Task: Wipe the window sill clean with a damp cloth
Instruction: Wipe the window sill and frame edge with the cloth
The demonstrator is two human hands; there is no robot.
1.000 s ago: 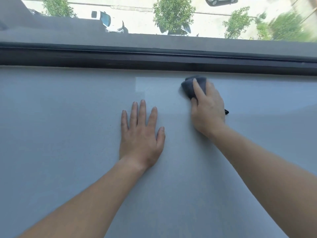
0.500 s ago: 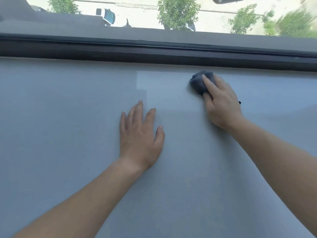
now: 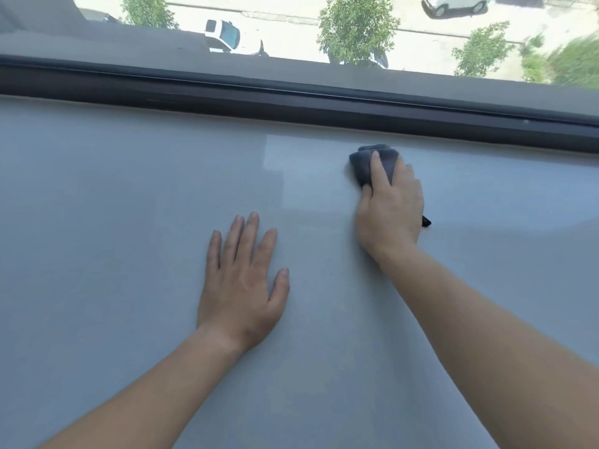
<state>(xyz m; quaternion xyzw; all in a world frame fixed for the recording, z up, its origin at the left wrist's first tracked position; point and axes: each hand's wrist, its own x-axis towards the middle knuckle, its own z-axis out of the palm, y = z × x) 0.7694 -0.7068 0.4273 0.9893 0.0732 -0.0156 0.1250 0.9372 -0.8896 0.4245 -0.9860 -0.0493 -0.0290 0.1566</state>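
A wide pale grey window sill [image 3: 113, 238] fills most of the head view. My right hand [image 3: 392, 209] presses a folded dark grey cloth [image 3: 364, 163] flat on the sill, close to the dark window frame; the hand covers most of the cloth, and a small dark corner [image 3: 426, 221] pokes out by the wrist side. Resting flat on the sill to the left and nearer to me, my left hand [image 3: 243, 283] has its fingers spread and holds nothing.
A dark window frame rail [image 3: 291, 98] runs along the far edge of the sill. Through the glass, far below, are a street, trees [image 3: 356, 24] and parked cars [image 3: 223, 35]. A lighter glossy patch [image 3: 291, 163] shows on the sill left of the cloth.
My right hand and the cloth slid right and toward the frame, then back left and slightly nearer me. My left hand has stayed flat in place.
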